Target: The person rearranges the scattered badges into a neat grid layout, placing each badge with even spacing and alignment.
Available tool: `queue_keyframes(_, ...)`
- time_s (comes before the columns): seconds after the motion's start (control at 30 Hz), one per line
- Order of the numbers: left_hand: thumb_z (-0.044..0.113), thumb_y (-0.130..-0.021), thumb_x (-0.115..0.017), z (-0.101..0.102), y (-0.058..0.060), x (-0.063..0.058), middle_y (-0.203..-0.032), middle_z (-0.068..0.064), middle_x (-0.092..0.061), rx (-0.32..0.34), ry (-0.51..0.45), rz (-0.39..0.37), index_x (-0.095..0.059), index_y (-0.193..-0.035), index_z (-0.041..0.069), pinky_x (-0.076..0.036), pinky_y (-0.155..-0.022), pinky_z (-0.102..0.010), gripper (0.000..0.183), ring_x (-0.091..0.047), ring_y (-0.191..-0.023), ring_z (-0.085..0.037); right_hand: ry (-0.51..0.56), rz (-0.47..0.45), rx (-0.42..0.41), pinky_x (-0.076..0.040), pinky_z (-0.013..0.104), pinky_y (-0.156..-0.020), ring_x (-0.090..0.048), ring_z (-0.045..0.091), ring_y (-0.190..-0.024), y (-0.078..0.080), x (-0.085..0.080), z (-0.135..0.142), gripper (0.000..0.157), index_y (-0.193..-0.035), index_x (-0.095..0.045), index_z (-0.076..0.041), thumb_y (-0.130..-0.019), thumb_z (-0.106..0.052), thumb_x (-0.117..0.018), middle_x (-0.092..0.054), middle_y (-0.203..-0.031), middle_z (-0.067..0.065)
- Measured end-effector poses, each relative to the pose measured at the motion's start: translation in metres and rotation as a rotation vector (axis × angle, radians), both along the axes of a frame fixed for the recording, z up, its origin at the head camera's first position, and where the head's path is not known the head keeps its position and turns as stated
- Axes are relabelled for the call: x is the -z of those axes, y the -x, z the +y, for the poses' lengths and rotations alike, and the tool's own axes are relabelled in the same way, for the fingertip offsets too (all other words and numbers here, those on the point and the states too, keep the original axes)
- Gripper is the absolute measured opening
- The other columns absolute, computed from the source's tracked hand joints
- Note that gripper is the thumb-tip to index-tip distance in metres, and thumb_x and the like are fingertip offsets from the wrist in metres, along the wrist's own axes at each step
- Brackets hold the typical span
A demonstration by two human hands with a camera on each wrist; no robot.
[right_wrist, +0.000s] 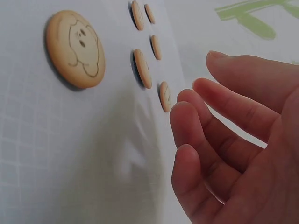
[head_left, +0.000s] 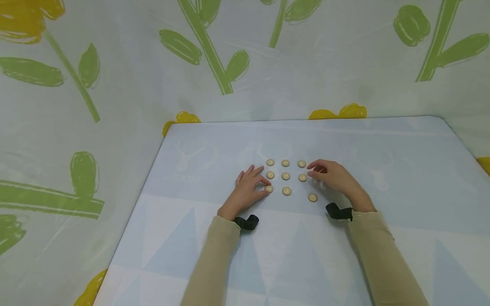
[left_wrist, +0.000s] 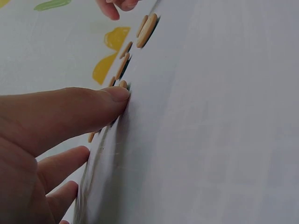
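Several round biscuits lie flat on the table in rows of three, with brown edges and line-drawn faces. At the near left corner of the rows, my left hand (head_left: 248,189) pinches one biscuit (head_left: 269,189) between thumb and index finger; the other fingers spread beyond it. In the left wrist view the thumb (left_wrist: 88,107) covers most of that biscuit. My right hand (head_left: 334,175) hovers at the right side, fingers loosely bent and holding nothing, nearest the middle-row biscuit (head_left: 302,177). The near right biscuit (head_left: 312,197) sits farther right than its column, its face plain in the right wrist view.
The pale blue and white patterned table (head_left: 183,255) has its far edge against a white curtain (head_left: 126,85) with green leaves and yellow flowers. Black wrist cameras (head_left: 248,222) sit at both cuffs.
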State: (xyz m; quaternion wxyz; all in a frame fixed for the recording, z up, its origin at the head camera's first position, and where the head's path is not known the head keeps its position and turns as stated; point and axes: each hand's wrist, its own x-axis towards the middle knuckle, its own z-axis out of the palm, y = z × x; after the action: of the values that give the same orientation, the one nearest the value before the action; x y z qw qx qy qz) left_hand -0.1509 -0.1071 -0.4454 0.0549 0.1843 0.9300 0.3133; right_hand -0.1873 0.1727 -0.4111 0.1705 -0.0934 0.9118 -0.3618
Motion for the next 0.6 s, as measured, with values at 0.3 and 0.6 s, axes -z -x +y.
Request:
queue_keyframes(0.3, 0.033, -0.081, -0.064, -0.001, 0.001, 0.001, -0.144, 0.001, -0.028, -0.005, 0.01, 0.0, -0.062, -0.096, 0.025, -0.001, -0.104, -0.046, 0.017, -0.007, -0.135, -0.02, -0.019, 0.014, -0.057, -0.043, 0.031, -0.066, -0.052, 0.021, -0.079, -0.007, -0.002, -0.001, 0.027, -0.107, -0.058, -0.016, -0.086, -0.034, -0.057, -0.058, -0.093, 0.004)
queue_keyframes(0.6, 0.032, -0.081, -0.064, 0.001, 0.0, 0.001, -0.144, 0.001, -0.027, 0.0, 0.004, -0.007, -0.062, -0.096, 0.025, -0.001, -0.104, -0.046, 0.017, -0.007, -0.135, -0.02, -0.078, -0.02, -0.125, -0.042, 0.033, -0.071, -0.051, 0.019, -0.082, -0.015, 0.002, 0.008, 0.03, -0.109, -0.06, -0.019, -0.086, -0.038, -0.057, -0.06, -0.095, 0.001)
